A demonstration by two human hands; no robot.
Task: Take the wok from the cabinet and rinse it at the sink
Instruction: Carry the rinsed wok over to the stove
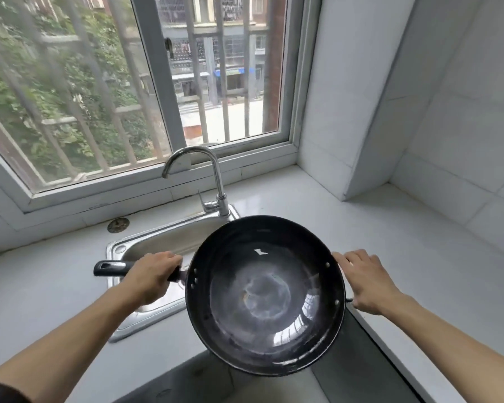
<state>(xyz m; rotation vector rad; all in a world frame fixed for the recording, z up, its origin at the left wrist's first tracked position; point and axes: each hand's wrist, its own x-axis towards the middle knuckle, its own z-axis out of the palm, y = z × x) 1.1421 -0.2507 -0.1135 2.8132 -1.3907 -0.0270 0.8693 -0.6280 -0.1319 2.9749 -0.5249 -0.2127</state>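
Here the left hand (150, 276) is gripping the round black wok (265, 295) by its long handle; the right hand (367, 282) is curling round its rim above the steel sink (169, 237).

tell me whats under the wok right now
The wok, held by the left hand and right hand, covers the sink's right part and some countertop. The basin floor and drain beneath are hidden.

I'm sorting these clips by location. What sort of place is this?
Most likely a home kitchen: a steel sink with a gooseneck faucet set in a white counter below a barred window, and a wok held over it.
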